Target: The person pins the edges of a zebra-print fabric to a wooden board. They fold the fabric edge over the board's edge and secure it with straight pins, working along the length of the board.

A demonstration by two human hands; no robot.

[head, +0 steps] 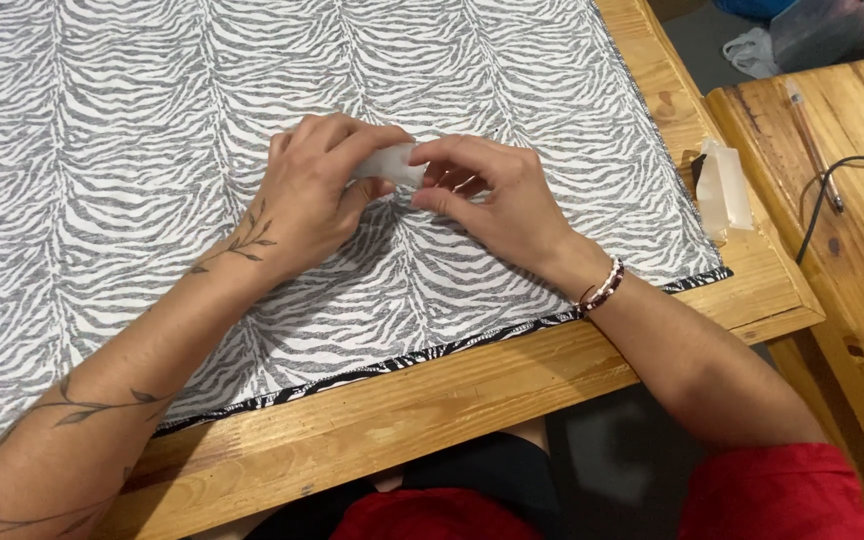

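Note:
A zebra-striped grey and white fabric (132, 150) lies flat over a wooden table (432, 400). Both hands meet at the middle of the cloth around a small white tube-like object (392, 163). My left hand (317, 190) wraps its fingers around the tube's left end. My right hand (492, 195) pinches the tube's right end with thumb and fingertips. A beaded bracelet (602, 288) sits on the right wrist. What the tube is exactly cannot be told.
A small clear plastic piece (727, 190) lies on the table's bare right edge. A second wooden table (852, 200) stands to the right with a pen (814, 148) and a black cable (842, 175). Bags (802, 35) lie on the floor beyond.

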